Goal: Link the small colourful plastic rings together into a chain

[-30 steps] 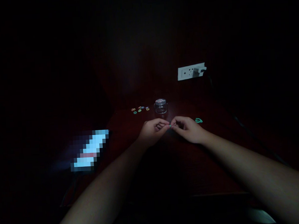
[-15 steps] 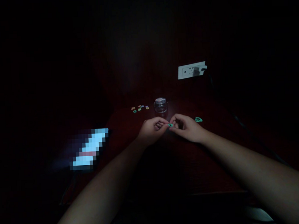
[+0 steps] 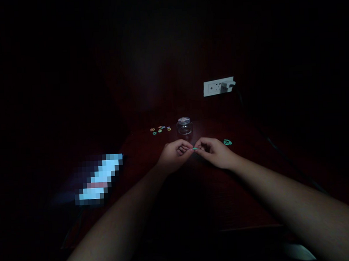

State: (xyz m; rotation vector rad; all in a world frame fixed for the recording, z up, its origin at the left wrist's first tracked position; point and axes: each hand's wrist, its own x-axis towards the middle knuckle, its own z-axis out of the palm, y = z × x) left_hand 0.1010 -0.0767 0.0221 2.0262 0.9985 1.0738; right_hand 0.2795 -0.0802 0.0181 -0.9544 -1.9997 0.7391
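Note:
Fingertips of my left hand (image 3: 174,156) and my right hand (image 3: 216,152) meet over the dark red table (image 3: 225,198), pinching one small green loop (image 3: 195,148) between them. It appears edge-on as a thin strip, mostly covered by the fingers. To the right of my right hand lie several green loops (image 3: 227,142) bunched together; whether they are linked I cannot tell. Just beyond the hands stands a small clear jar (image 3: 185,127) with its lid on. Left of the jar, several small loops (image 3: 159,130) in yellow, green, pink and purple are scattered.
A lit screen (image 3: 99,181), blurred into blocks, is at the left side of the table. On the back wall is a white socket panel (image 3: 214,88) with a plug in it. A dark cable (image 3: 276,144) runs down the right side. The surroundings are very dark.
The green loop has turned from showing its opening to edge-on between the fingertips. The whole view has shifted slightly, so everything sits a bit lower and further left.

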